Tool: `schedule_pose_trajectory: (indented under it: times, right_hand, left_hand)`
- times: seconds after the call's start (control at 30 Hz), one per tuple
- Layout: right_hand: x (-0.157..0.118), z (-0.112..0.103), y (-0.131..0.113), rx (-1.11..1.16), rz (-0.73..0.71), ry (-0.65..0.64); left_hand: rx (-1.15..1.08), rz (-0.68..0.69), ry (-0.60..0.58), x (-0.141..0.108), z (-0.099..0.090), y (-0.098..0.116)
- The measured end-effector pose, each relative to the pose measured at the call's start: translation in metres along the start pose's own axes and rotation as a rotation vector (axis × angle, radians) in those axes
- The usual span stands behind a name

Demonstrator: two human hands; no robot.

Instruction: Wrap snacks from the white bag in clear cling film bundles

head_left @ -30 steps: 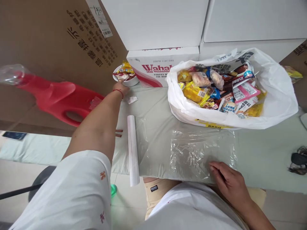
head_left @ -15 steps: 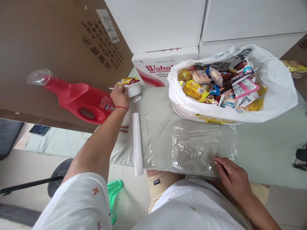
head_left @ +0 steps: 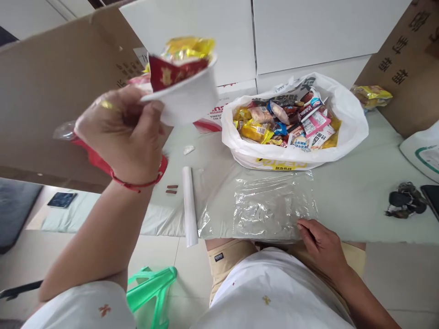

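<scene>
A: How is the left hand [head_left: 126, 132] occupied?

B: It is closed on one side of the rim of a white bowl [head_left: 192, 100], which is held in the air above the table [head_left: 353, 201].

A: What could be lost there?

B: The packets, probably. A yellow packet [head_left: 194, 45] and a red packet [head_left: 178, 72] are piled above the rim, and the bowl appears tilted toward the hand. If the tilt is increased, some could be spilled. Since only one side is gripped, the bowl could also be twisted by its own weight.

A: And the right hand [head_left: 324, 246]?

B: The near edge of a clear bag [head_left: 267, 210] is pinched in its fingertips. If it is tugged, the thin film could be crumpled.

A: Farther out?

B: The white roll [head_left: 190, 205] is left jutting past the table edge, so it could be knocked off. The open carrier bag [head_left: 242, 151], filled with snacks [head_left: 255, 131], could be tipped if bumped. Behind the left wrist, the red bottle [head_left: 92, 154] is partly hidden and could be struck.
</scene>
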State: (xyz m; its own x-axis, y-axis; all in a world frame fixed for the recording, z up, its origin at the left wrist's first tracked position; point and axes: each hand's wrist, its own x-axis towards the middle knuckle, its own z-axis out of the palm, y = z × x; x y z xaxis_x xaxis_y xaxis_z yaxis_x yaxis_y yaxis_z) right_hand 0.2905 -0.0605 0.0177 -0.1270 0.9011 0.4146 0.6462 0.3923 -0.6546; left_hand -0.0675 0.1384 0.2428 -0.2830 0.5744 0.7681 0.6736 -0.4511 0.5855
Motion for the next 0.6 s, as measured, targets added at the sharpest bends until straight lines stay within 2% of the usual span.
schedule_pose_trajectory:
  times: [0.07,0.1,0.2,0.27,0.33,0.4,0.47,0.53,0.6]
  right_hand:
    - [-0.001,-0.001,-0.002,-0.004,0.001,0.003]
    - [-0.003,-0.002,-0.002,-0.002,0.002,0.003]
    - [-0.008,-0.005,-0.004,0.005,0.016,0.007]
    - [-0.012,-0.009,-0.004,0.005,0.034,0.013]
    - [-0.017,-0.012,-0.002,0.003,0.049,0.027]
    - [-0.021,-0.016,0.001,0.004,0.063,0.042]
    - [-0.024,-0.018,0.004,0.005,0.076,0.043]
    - [-0.026,-0.020,0.007,0.005,0.086,0.039]
    - [-0.026,-0.021,0.008,0.007,0.086,0.040]
  left_hand:
    - [-0.171,0.095,-0.041,0.007,0.028,0.031]
    - [-0.257,0.069,-0.093,0.007,0.045,0.043]
    - [-0.469,-0.283,-0.241,-0.004,0.101,0.066]
    - [-0.593,-0.601,-0.308,-0.019,0.135,0.072]
    - [-0.725,-0.941,-0.345,-0.035,0.161,0.072]
    - [-0.848,-1.212,-0.364,-0.046,0.175,0.070]
    - [-0.976,-1.353,-0.379,-0.050,0.178,0.068]
    - [-1.082,-1.379,-0.394,-0.047,0.173,0.066]
    - [-1.119,-1.346,-0.403,-0.039,0.162,0.063]
